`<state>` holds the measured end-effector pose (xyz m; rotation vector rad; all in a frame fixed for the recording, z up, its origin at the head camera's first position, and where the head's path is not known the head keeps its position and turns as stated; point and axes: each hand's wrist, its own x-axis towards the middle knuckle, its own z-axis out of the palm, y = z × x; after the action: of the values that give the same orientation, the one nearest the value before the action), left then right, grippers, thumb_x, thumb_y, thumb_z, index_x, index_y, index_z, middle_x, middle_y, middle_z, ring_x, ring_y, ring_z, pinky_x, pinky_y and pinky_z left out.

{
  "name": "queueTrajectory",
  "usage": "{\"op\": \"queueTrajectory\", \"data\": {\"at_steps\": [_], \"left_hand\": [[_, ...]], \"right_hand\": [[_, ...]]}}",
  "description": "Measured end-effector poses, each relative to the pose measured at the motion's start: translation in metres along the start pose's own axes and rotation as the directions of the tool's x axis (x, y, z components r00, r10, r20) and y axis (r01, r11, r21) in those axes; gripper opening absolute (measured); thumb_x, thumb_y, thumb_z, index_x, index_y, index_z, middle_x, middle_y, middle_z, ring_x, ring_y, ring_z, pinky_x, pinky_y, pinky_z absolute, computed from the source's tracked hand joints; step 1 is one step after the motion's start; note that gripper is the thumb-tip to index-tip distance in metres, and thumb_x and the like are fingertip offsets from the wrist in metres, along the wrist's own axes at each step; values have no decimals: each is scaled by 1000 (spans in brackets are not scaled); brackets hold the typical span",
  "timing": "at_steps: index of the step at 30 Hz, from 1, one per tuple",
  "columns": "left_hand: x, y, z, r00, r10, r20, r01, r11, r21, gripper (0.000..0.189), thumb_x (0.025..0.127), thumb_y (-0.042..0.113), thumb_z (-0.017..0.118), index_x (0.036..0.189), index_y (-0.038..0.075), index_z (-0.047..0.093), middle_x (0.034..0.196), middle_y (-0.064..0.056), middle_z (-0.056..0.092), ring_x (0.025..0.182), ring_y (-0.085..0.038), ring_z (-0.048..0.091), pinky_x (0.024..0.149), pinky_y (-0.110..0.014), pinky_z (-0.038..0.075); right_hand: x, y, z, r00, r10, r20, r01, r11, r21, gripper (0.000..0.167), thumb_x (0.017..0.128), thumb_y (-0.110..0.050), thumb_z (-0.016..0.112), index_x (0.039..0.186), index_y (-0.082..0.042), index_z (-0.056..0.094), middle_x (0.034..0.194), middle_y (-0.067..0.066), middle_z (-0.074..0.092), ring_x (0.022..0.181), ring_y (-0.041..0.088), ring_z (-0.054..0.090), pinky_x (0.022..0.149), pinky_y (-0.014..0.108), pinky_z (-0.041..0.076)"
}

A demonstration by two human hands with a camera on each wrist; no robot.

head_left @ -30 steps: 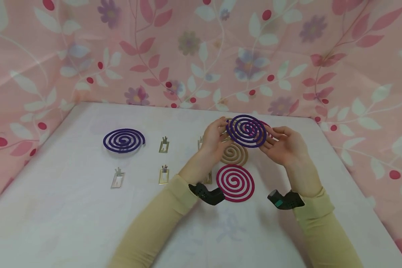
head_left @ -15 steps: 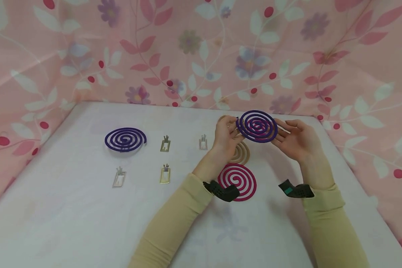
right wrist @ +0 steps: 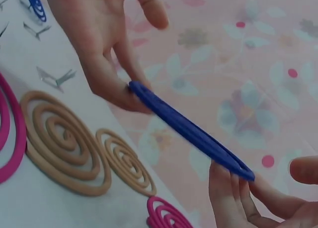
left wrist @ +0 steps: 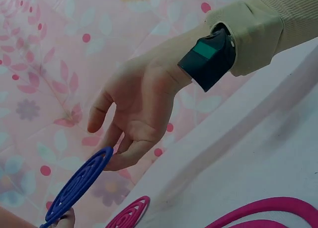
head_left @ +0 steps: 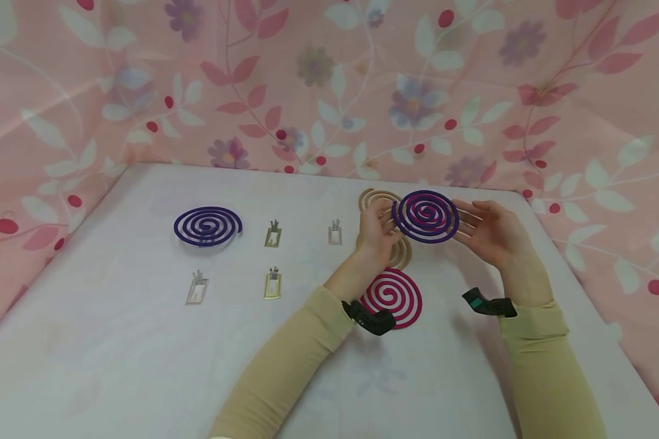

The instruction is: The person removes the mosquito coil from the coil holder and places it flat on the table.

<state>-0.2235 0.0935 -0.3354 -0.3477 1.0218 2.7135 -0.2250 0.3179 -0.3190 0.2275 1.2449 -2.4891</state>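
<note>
A purple-blue mosquito coil [head_left: 427,211] is held up above the table between both hands, tilted in the wrist views. My left hand [head_left: 376,235] holds its left edge on the fingers, thumb apart from it. At the right edge, bent fingers of my right hand [head_left: 494,235] support the coil, and that thumb too stands away. Below and behind it lie two tan coils [right wrist: 64,136], the nearer one partly covered by my left hand in the head view. A far pink coil [right wrist: 168,213] shows through the held coil's gaps in the head view.
Nearer me lies another pink coil [head_left: 388,295], partly behind the left wrist's camera. Far left, a second purple coil [head_left: 205,226] sits raised over the table. Several small metal coil stands [head_left: 273,272] are spread over the white tabletop [head_left: 143,360]. A floral cloth [head_left: 313,122] rises behind.
Both hands have carried the purple coil rightward, then slightly lower in the head view. The left forearm no longer covers the stand at centre.
</note>
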Motion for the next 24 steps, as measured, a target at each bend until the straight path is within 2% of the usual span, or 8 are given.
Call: {"op": "queueTrajectory", "data": {"at_steps": [3, 5, 9, 11, 14, 17, 20, 24], "left_hand": [[4, -4, -2, 1000, 12, -9, -12, 1000, -27, 9, 89, 17, 48, 86, 11, 55, 92, -5, 58, 81, -15, 55, 100, -45, 46], [5, -5, -4, 1000, 9, -7, -9, 999, -34, 10, 89, 16, 48, 87, 9, 55, 94, -6, 58, 84, -17, 55, 106, -50, 43], [5, -9, -6, 1000, -15, -9, 15, 1000, 3, 23, 89, 18, 48, 105, 3, 55, 114, -15, 61, 100, -23, 57, 113, -53, 38], [4, -13, -6, 999, -33, -5, 33, 999, 26, 35, 88, 19, 48, 117, 0, 52, 128, -21, 59, 113, -28, 57, 114, -53, 37], [4, -19, -6, 999, -54, 5, 54, 997, 61, 46, 88, 21, 48, 127, -3, 49, 139, -24, 54, 127, -33, 53, 115, -52, 36], [3, -24, -5, 998, -67, 9, 66, 993, 97, 48, 91, 23, 48, 130, -5, 49, 141, -25, 53, 130, -35, 52, 115, -52, 37], [1, -27, -5, 997, -76, 6, 74, 988, 135, 51, 93, 25, 47, 134, -5, 48, 142, -25, 52, 132, -37, 50, 114, -52, 37], [1, -31, -7, 996, -89, 4, 87, 984, 158, 54, 91, 24, 49, 137, -4, 47, 141, -25, 53, 131, -36, 51, 114, -51, 38]], "right_hand": [[3, 0, -9, 1000, 10, 16, -11, 1000, 27, 17, 106, -21, 46, 118, -11, 53, 129, 11, 58, 118, 27, 59, 97, 40, 55], [4, 0, -14, 999, 21, 33, -22, 999, 37, 20, 106, -20, 45, 119, -9, 55, 127, 12, 60, 116, 28, 61, 95, 41, 56], [6, -1, -24, 999, 26, 36, -25, 999, -30, 23, 106, -22, 45, 116, -7, 60, 123, 11, 65, 110, 27, 64, 92, 40, 58], [5, -2, -28, 999, 27, 32, -24, 994, -106, 25, 107, -24, 44, 116, -8, 62, 120, 9, 67, 107, 25, 65, 90, 38, 58], [4, -4, -33, 999, 37, 16, -32, 967, -252, 28, 107, -27, 43, 116, -11, 64, 115, 5, 69, 102, 22, 66, 87, 36, 59], [4, -5, -38, 998, 59, -5, -56, 924, -378, 31, 107, -32, 42, 120, -13, 63, 111, 2, 69, 99, 18, 67, 85, 33, 60], [5, -6, -42, 997, 70, -27, -74, 884, -462, 33, 107, -35, 41, 123, -13, 60, 109, -1, 69, 99, 16, 66, 84, 31, 60], [6, -5, -47, 996, 73, -49, -88, 842, -532, 36, 107, -38, 41, 128, -13, 54, 109, -4, 69, 99, 14, 66, 83, 30, 59]]}}
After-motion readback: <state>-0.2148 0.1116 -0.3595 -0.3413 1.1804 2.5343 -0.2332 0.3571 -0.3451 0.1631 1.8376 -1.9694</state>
